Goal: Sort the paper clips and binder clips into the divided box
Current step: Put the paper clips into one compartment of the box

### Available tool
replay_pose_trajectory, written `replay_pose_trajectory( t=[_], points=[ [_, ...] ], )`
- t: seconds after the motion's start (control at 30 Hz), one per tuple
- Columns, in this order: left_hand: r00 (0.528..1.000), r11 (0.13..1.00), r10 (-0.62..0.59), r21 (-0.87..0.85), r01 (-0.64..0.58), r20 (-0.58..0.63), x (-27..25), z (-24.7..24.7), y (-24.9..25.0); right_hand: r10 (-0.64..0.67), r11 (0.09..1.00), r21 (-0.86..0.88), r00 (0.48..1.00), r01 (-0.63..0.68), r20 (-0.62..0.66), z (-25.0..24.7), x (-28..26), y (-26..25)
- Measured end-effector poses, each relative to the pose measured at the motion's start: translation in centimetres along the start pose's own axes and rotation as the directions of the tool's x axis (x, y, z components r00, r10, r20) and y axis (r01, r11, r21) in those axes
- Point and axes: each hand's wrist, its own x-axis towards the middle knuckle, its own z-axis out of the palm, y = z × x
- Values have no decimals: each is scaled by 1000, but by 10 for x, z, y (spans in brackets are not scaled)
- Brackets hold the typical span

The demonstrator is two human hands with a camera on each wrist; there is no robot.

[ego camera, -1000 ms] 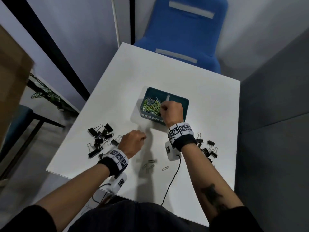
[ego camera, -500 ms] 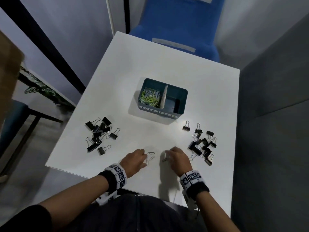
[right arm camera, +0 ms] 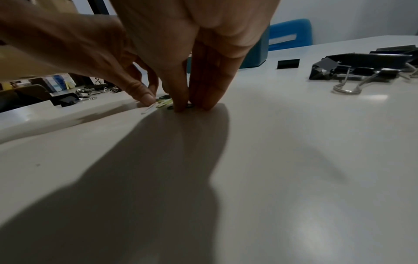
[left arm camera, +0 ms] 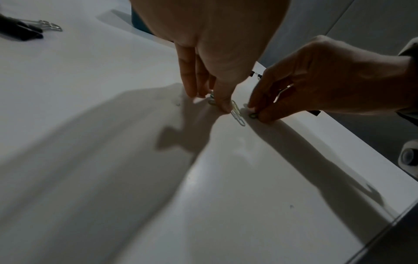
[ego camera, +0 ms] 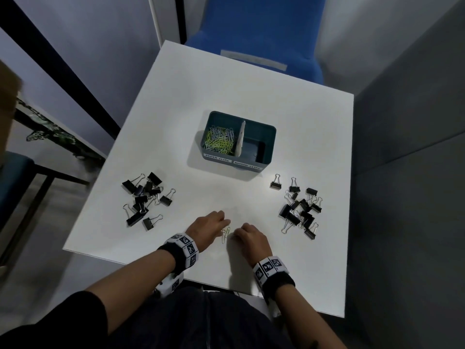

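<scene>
The teal divided box (ego camera: 266, 131) stands mid-table; its left compartment holds green and silver paper clips (ego camera: 220, 143), and its right compartment looks bare. Black binder clips lie in a left pile (ego camera: 144, 197) and a right pile (ego camera: 299, 210). A few loose paper clips (ego camera: 225, 233) lie near the front edge between my hands. My left hand (ego camera: 224, 221) points its straight fingers down, its thumb (left arm camera: 224, 105) pressing a pale paper clip (left arm camera: 238, 117). My right hand (ego camera: 235, 234) pinches a dark paper clip (right arm camera: 189, 105) against the table.
The white table's front edge (ego camera: 176, 268) runs just behind my wrists. A blue chair (ego camera: 254, 34) stands beyond the far edge. A grey partition (ego camera: 407, 147) rises along the right side. One binder clip (ego camera: 276, 183) sits apart near the box.
My right hand left the box and came back to the front edge. My left hand also drew back toward me. Both hands now close in on the loose paper clips.
</scene>
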Motion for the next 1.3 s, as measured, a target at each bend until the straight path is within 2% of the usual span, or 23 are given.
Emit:
replay_pose_trajectory(
  t=[0.1, 0.23, 0.4, 0.43, 0.5, 0.57, 0.63, 0.73, 0.83, 0.97, 1.03, 1.13, 1.2, 1.3],
  points=[
    [998, 995, -15, 96, 9, 57, -1, 0, -1, -80, 997, -5, 997, 81, 17, -4, 5, -4],
    [998, 979, -32, 200, 21, 51, 0, 6, -7, -136, 985, -94, 988, 143, 78, -5, 16, -6],
    [993, 989, -115, 95, 118, -31, -4, 7, -17, -59, 994, -94, 997, 64, 55, -1, 25, -4],
    [995, 993, -101, 61, 102, -16, -6, 7, -20, -39, 995, -92, 998, 44, 52, -1, 25, -4],
    [1000, 999, -1, 38, 0, 21, -10, 8, -24, -7, 995, -104, 999, 13, 52, -1, 26, -3],
    [989, 988, 129, 70, -135, 76, -14, 7, -22, 37, 994, -105, 996, -28, 83, -6, 25, -4],
    [974, 970, 211, 103, -218, 80, -14, 8, -15, 85, 993, -92, 990, -75, 109, -11, 24, -5],
    [964, 954, 263, 138, -267, 46, -8, 9, -6, 171, 985, -60, 976, -164, 135, -15, 24, -3],
    [954, 937, 290, 183, -299, 71, -2, 11, -3, 220, 975, -47, 966, -216, 136, -14, 21, -3],
    [974, 971, 146, 164, -174, 172, 4, 9, 3, 231, 973, -20, 967, -230, 106, -12, 16, -8],
    [969, 991, -2, 132, -31, 247, 10, 5, 8, 231, 973, -6, 968, -232, 99, -13, 16, -9],
    [924, 980, -196, 20, 200, 328, 18, -1, 10, 235, 972, -9, 968, -235, 87, -14, 16, -10],
    [905, 970, -229, 9, 243, 357, 23, -3, 14, 240, 971, -1, 968, -241, 75, -13, 15, -11],
    [897, 970, -237, 47, 237, 373, 23, -2, 19, 236, 971, 26, 971, -237, 45, -11, 11, -13]
  ],
)
